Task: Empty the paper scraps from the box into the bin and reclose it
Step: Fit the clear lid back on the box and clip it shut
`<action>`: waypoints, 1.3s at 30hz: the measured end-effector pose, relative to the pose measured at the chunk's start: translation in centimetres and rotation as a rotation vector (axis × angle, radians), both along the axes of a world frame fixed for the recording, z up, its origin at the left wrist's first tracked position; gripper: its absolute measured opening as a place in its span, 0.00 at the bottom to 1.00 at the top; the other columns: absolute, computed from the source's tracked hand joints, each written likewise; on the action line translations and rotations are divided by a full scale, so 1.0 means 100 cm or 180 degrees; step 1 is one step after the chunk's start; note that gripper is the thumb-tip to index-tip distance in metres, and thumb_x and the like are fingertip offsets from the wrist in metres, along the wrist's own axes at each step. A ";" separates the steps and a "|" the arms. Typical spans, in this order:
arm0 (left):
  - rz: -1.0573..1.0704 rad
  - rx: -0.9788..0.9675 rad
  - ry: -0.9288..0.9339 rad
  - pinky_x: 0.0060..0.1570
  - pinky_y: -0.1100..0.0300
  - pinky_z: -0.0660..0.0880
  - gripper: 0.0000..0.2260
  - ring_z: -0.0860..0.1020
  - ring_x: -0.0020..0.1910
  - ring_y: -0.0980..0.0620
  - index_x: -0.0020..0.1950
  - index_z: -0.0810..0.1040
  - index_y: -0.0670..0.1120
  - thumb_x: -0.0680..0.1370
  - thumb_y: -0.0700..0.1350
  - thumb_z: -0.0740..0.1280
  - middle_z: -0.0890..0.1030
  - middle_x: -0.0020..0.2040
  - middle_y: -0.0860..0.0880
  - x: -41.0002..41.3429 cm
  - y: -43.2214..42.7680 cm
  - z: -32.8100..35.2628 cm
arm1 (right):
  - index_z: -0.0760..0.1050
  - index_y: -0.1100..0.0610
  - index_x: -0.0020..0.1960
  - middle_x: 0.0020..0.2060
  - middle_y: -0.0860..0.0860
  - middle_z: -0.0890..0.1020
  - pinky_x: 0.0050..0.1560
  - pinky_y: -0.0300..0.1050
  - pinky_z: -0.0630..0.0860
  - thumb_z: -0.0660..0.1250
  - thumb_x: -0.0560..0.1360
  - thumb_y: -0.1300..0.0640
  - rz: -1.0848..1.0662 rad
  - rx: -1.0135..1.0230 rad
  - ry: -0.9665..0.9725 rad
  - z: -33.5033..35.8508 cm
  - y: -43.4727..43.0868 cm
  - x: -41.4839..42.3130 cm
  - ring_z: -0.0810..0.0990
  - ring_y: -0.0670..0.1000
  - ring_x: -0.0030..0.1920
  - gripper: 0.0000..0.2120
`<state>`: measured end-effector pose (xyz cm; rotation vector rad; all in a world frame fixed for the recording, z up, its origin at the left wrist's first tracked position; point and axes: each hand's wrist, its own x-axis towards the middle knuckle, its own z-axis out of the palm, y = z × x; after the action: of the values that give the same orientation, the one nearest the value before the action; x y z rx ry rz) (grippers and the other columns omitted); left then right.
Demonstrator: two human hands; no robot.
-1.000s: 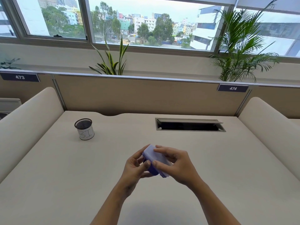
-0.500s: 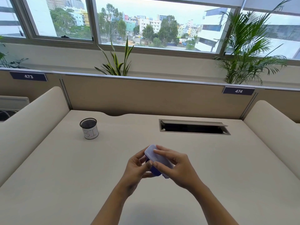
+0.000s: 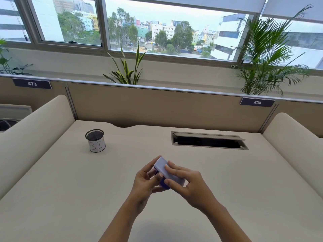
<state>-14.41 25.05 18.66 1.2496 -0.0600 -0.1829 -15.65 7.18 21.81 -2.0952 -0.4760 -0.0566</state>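
Note:
I hold a small blue box [image 3: 161, 165] with a pale lilac lid above the middle of the desk. My left hand [image 3: 146, 184] grips its dark blue base from the left and below. My right hand [image 3: 188, 185] pinches the lid from the right, fingers over its top. The lid lies flat on the base; no paper scraps show. The bin [image 3: 95, 140], a black mesh cup with a white label, stands upright at the far left of the desk, well apart from both hands.
The beige desk [image 3: 70, 198] has a cable slot with a raised flap [image 3: 208, 140] at the back right. Padded dividers [image 3: 33, 137] flank both sides, and a partition with number plates closes the back. Plants stand behind it.
The camera has drifted, shifting the scene right and down. Both hands keep hold of the box in about the same place, with the box tilted slightly more.

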 end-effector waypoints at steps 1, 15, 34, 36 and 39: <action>0.0013 -0.0053 0.0006 0.46 0.46 0.83 0.25 0.83 0.55 0.40 0.66 0.77 0.57 0.69 0.48 0.73 0.82 0.61 0.47 0.001 0.000 0.000 | 0.73 0.45 0.68 0.68 0.40 0.72 0.62 0.34 0.74 0.70 0.73 0.46 0.0003 -0.0059 -0.0066 -0.001 -0.001 0.000 0.70 0.37 0.67 0.24; 0.0085 0.1004 -0.0507 0.48 0.59 0.82 0.14 0.83 0.53 0.45 0.58 0.80 0.62 0.74 0.60 0.63 0.76 0.62 0.48 0.014 0.004 0.025 | 0.76 0.42 0.63 0.52 0.35 0.83 0.47 0.34 0.78 0.66 0.78 0.62 -0.0412 0.0349 -0.0563 -0.006 -0.006 0.001 0.82 0.43 0.51 0.19; 0.0768 0.1145 -0.1284 0.40 0.67 0.79 0.13 0.82 0.47 0.56 0.48 0.80 0.52 0.78 0.33 0.65 0.85 0.44 0.58 0.019 -0.006 0.039 | 0.83 0.44 0.53 0.42 0.46 0.86 0.35 0.39 0.77 0.69 0.76 0.58 -0.0409 0.0952 -0.0082 0.010 -0.008 0.009 0.80 0.48 0.37 0.11; 0.0884 0.1070 -0.1175 0.38 0.68 0.79 0.13 0.82 0.46 0.59 0.48 0.80 0.52 0.78 0.34 0.65 0.85 0.43 0.60 0.018 -0.009 0.039 | 0.84 0.48 0.50 0.39 0.49 0.86 0.34 0.38 0.76 0.72 0.74 0.53 -0.0572 0.1268 -0.0082 0.012 -0.008 0.010 0.80 0.48 0.34 0.06; 0.1025 0.0933 -0.1008 0.37 0.68 0.78 0.12 0.82 0.43 0.59 0.48 0.80 0.53 0.79 0.35 0.64 0.85 0.41 0.59 0.017 -0.012 0.039 | 0.83 0.52 0.52 0.41 0.50 0.86 0.37 0.37 0.78 0.70 0.73 0.49 -0.0647 0.1540 -0.0025 0.012 -0.007 0.011 0.83 0.49 0.40 0.10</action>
<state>-12.69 23.87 22.56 1.5526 -0.1069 0.2966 -14.59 6.47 23.03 -1.6587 -0.2224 -0.2716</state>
